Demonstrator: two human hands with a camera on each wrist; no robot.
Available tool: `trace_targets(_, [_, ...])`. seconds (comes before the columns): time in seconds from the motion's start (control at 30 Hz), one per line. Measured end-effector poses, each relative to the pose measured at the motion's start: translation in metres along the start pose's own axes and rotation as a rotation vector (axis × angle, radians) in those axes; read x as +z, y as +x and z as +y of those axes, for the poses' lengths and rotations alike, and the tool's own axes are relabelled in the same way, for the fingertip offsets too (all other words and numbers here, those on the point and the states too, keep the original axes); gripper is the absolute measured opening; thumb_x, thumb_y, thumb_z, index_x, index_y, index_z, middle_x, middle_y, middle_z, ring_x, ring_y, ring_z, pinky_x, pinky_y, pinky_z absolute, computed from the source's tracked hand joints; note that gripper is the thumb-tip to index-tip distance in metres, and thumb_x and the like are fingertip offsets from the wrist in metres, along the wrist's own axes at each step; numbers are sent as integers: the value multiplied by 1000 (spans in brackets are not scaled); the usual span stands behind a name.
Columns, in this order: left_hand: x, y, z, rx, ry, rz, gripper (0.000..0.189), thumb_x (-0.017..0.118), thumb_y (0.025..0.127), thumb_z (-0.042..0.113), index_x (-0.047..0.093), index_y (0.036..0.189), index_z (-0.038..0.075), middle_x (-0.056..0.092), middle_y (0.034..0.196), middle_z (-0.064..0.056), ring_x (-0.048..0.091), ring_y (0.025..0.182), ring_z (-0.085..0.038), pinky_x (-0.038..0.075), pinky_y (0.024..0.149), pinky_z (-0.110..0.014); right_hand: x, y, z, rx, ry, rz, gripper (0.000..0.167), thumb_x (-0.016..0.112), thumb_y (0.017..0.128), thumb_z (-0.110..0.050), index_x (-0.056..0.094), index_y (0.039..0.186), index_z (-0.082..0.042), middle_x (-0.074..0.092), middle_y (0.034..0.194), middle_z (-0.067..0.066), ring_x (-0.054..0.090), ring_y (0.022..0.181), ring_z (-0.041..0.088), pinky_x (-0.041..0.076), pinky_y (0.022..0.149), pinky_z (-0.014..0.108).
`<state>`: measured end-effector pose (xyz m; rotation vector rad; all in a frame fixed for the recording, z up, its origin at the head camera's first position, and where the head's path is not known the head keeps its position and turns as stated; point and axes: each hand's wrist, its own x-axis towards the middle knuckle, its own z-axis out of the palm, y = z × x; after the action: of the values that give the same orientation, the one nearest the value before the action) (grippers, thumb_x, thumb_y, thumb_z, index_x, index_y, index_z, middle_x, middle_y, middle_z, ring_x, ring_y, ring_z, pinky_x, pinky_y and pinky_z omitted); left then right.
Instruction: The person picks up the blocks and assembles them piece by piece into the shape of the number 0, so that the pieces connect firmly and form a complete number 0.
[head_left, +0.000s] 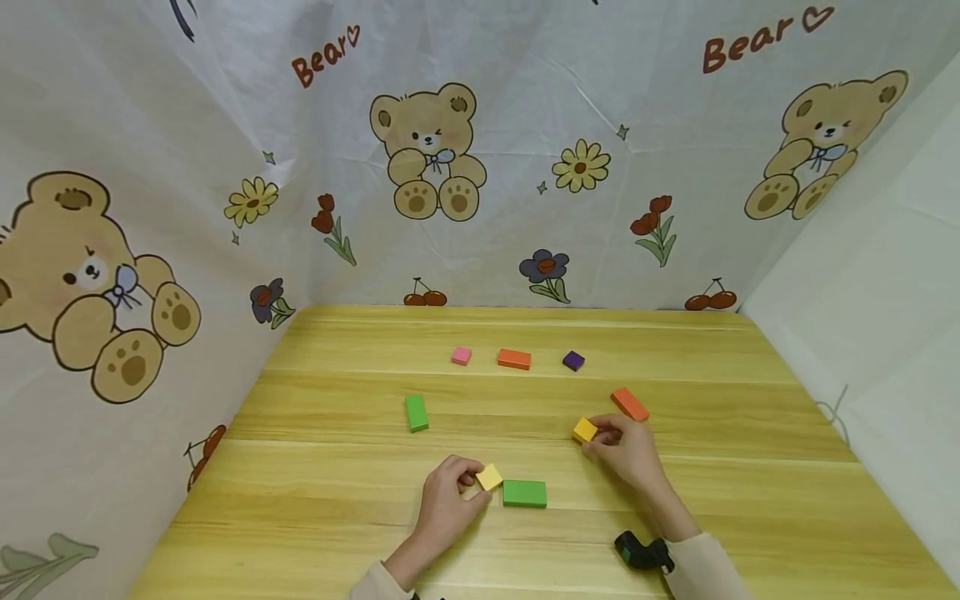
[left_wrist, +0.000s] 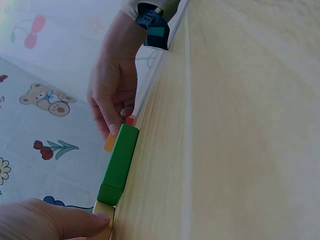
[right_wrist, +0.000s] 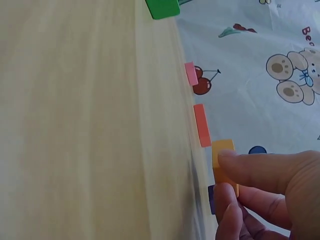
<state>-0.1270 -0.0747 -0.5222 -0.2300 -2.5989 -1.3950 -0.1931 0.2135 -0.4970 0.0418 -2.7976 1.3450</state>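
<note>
My left hand (head_left: 448, 502) pinches a pale yellow square block (head_left: 490, 478) between thumb and fingers. Right beside that block, a green rectangular block (head_left: 524, 493) lies on the wooden table; in the left wrist view the two appear to touch end to end. Farther right, my right hand (head_left: 628, 454) pinches an orange-yellow block (right_wrist: 223, 162) by its sides. Whether this block touches the table cannot be told. Just behind the right hand lies an orange-red rectangular block (head_left: 629, 404).
Toward the back stand a pink block (head_left: 461, 356), another orange-red block (head_left: 514, 359) and a purple block (head_left: 573, 361). A second green block (head_left: 417, 413) lies to the left. A black device (head_left: 643, 552) sits at the right wrist. Bear-printed cloth (head_left: 510, 233) walls the table's back and left.
</note>
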Motion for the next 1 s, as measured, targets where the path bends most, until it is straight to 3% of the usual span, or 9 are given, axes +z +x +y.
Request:
trace_targets(0.47, [0,0,1,0,-2,0,27,83,69,2,72,93,6,63,84,2,55,74,-7,48,65,-20,8,-32,-15,-12,30,-62,33,82,74,-3,72,106,-3,65,84,5,58,73,8,48,62,20])
trace_targets(1.0, [-1,0,0,10,-5,3,27,83,68,2,72,93,6,63,84,2,54,74,-5,48,65,-19,13,-41,-17,-54,103,-172,35,83,72,-2,71,104,-1,65,84,6,58,70,8,50,57,21])
